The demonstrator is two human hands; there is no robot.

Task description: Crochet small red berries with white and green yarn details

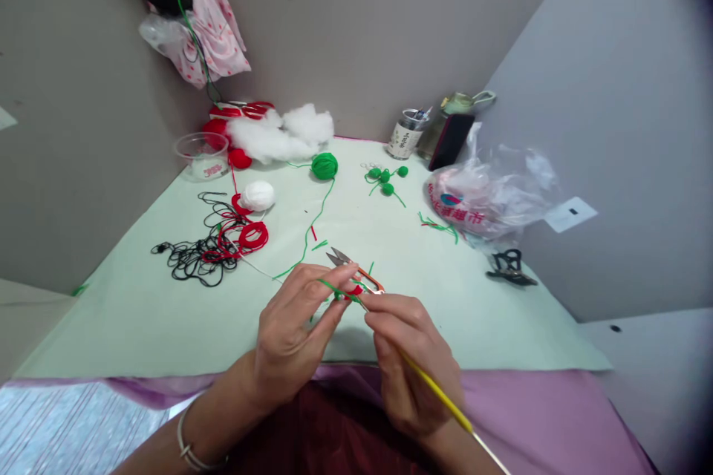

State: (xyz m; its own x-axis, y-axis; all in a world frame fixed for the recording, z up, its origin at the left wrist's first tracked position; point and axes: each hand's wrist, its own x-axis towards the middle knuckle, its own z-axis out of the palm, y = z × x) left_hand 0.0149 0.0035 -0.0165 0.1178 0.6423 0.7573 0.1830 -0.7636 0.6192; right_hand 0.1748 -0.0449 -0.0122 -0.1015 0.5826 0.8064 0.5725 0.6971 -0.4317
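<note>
My left hand (298,323) pinches a small red and green crochet piece (352,292) between thumb and fingers; most of it is covered by them. Closed around a yellow-handled crochet hook (437,390) is my right hand (412,356), and the hook's tip meets the piece. A green strand crosses my left fingers. Just beyond the fingertips lie thread snips (339,258) with an orange handle, blades pointing up and left. Green yarn runs from my left hand back to a green yarn ball (324,165).
Tangled black cord (192,256) and red yarn (253,235) lie left, near a white yarn ball (258,196). Stuffing (267,135) sits behind. Small green balls (387,188), a pen cup (405,135), a phone (452,141), a plastic bag (484,193) and a black claw clip (509,267) stand right.
</note>
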